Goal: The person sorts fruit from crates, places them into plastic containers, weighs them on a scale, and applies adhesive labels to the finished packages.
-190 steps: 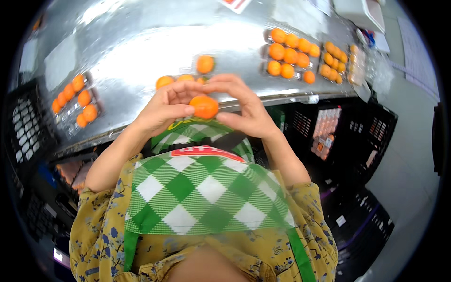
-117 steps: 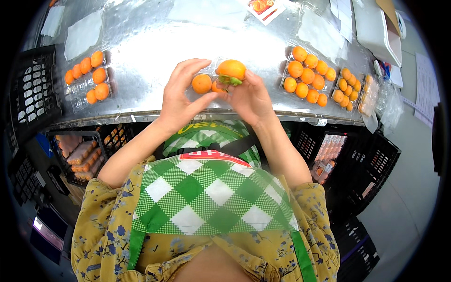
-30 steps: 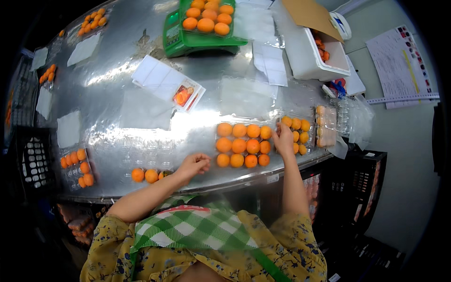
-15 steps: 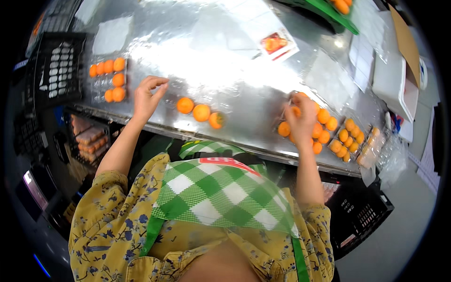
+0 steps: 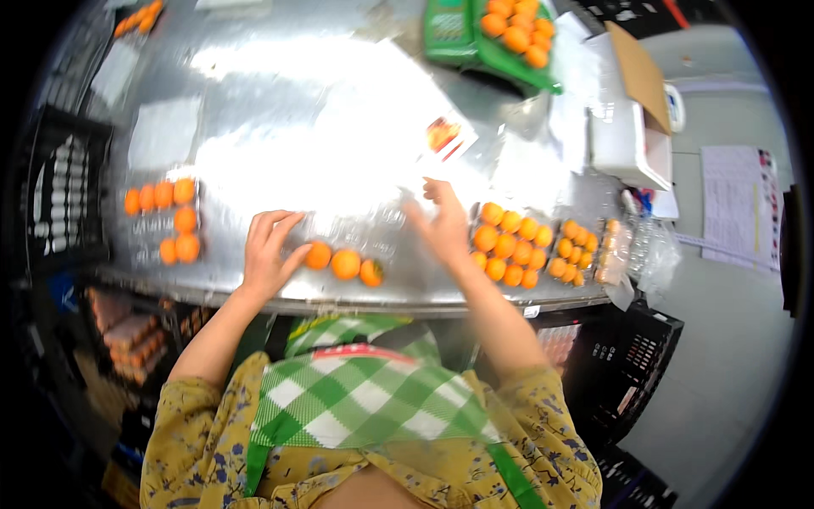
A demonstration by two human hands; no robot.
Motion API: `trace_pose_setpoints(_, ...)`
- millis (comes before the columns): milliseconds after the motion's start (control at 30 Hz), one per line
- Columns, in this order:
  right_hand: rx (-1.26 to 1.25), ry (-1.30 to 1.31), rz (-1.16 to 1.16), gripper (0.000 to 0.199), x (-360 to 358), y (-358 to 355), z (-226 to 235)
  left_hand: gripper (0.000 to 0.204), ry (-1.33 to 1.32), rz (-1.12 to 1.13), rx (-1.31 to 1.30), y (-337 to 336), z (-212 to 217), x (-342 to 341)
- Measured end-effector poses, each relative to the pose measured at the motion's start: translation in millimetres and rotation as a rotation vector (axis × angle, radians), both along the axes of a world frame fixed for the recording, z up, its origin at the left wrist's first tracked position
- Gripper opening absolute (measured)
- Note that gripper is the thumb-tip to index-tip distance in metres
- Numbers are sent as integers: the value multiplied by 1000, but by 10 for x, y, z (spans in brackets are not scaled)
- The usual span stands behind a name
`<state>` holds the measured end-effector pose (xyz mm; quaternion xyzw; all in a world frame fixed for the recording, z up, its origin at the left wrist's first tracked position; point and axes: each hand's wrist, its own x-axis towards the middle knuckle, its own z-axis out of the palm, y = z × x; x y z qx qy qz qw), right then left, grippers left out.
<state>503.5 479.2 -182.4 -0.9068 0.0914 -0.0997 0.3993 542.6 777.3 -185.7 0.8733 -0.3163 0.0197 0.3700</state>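
Clear tray (image 5: 348, 229): long axis approx L-R, fruit (image 5: 346, 264) nr side.

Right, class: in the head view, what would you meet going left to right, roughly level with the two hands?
Black crate → seven orange fruits in a clear tray → left hand → row of three orange fruits → right hand → large block of orange fruits → narrower group of orange fruits → crumpled clear plastic.

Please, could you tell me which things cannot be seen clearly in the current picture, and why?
In the head view:
Right hand: motion blur hides whether its fingers touch the clear tray.
Green scale: cut off by the upper edge.
White box: its wall and brown flap hide the contents.
Paper sheet: print too small.
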Motion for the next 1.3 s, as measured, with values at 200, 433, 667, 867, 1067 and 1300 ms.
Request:
trace_pose_setpoints(200,422,-179,-550,33,894,-1664,522,16,241,-31,-352,-978,408,1235)
trace_pose_setpoints(433,983,-138,-1033,53,1119,-2841,294,24,61,-146,-142,-2927,606,2850)
trace_pose_setpoints(667,1133,-227,-940,42,1292,-2976,309,18,166,-34,125,-4243,413,4113)
trace_pose_setpoints(867,1052,-176,-839,24,1296,-3058,331,14,374,-46,393,-4615,565,4124)
trace_pose_setpoints(1067,1043,-265,-816,22,1321,-3150,286,13,524,-46,350,-4680,573,4134)
trace_pose_setpoints(1300,943,-359,-714,19,1499,-2981,556,24,783,-36,-17,-4431,470,4152)
